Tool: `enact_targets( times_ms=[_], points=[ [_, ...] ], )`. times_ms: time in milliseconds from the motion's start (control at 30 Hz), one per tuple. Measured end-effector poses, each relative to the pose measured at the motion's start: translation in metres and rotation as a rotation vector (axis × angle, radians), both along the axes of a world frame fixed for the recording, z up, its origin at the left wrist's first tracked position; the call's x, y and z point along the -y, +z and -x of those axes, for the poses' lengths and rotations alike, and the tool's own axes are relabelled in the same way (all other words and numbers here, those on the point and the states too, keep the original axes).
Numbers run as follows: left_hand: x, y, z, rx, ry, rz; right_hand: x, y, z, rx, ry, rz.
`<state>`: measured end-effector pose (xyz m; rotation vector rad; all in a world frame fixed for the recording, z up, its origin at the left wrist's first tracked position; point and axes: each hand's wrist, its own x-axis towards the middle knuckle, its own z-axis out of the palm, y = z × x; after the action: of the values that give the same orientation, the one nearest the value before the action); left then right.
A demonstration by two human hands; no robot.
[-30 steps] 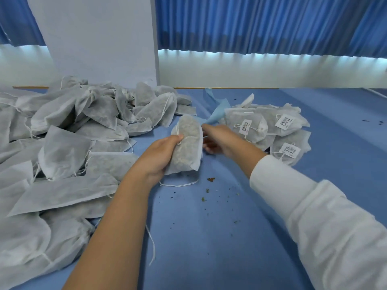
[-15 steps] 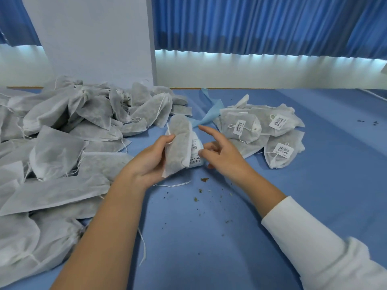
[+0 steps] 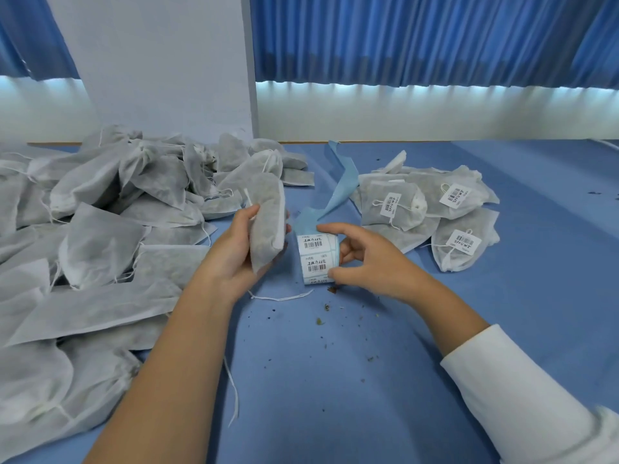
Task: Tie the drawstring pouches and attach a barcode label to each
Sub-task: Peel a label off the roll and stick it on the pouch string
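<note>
Nearest, crumbs (image 3: pixel 321 319) and a loose string (image 3: pixel 281 298) lie on the blue table (image 3: pixel 335 396). Above them the left hand (image 3: pixel 234 252) grips a filled pouch (image 3: pixel 266 222) upright round its middle. The right hand (image 3: pixel 365 259) has index finger and thumb curled round the label roll (image 3: pixel 316 259), which rests on the table just beside the pouch. The pouch looks light, soft and loosely filled, so a grip round its body should suit, and squeezing may shed more crumbs. A label probably peels best from a corner. Half a second ago the right hand's fingers were stretched out by the roll; now they clasp it. Farther back, the unlabelled pile (image 3: pixel 100 229) lies left and the labelled pouches (image 3: pixel 435 212) right.
</note>
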<state>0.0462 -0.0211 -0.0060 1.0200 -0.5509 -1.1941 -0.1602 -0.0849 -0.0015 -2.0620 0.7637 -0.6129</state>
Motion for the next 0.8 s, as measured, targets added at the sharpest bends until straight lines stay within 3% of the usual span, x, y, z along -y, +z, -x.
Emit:
enact_targets(
  times_ms=[300, 467, 633, 800],
  points=[
    [0.003, 0.001, 0.012, 0.194, -0.132, 0.025, -0.004, -0.003, 0.007, 0.022, -0.032, 0.025],
    [0.003, 0.002, 0.012, 0.253, -0.100, 0.029, -0.006, -0.005, 0.004, 0.061, -0.124, 0.133],
    [0.005, 0.000, 0.021, 0.375, -0.008, 0.021, -0.005, -0.005, 0.006, 0.109, -0.142, 0.117],
    [0.006, -0.004, 0.020, 0.404, -0.060, 0.019, -0.006, -0.005, 0.004, 0.109, -0.171, 0.219]
  ],
)
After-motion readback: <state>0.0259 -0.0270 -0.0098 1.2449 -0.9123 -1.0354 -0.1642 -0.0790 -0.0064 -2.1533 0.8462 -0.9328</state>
